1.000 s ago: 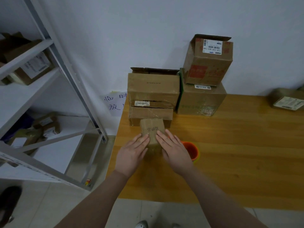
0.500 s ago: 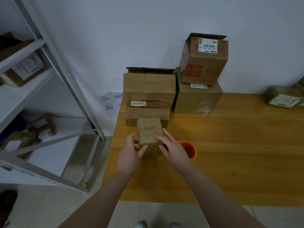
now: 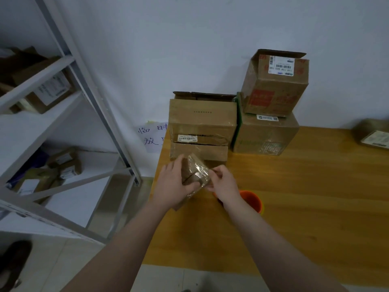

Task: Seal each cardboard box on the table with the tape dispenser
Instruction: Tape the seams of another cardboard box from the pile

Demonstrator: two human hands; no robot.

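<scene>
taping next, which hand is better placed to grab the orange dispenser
Right. The dispenser sits just beside the right hand, which only pinches an edge of the box; the left hand wraps the box and could steady it.

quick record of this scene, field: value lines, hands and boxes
held: small box, tilted, glossy tape on it
left hand: grips the box's left side
right hand: pinches its right edge
dispenser: orange, on the table, partly hidden by the right wrist
stack: boxes by the wall, top right one open
</scene>
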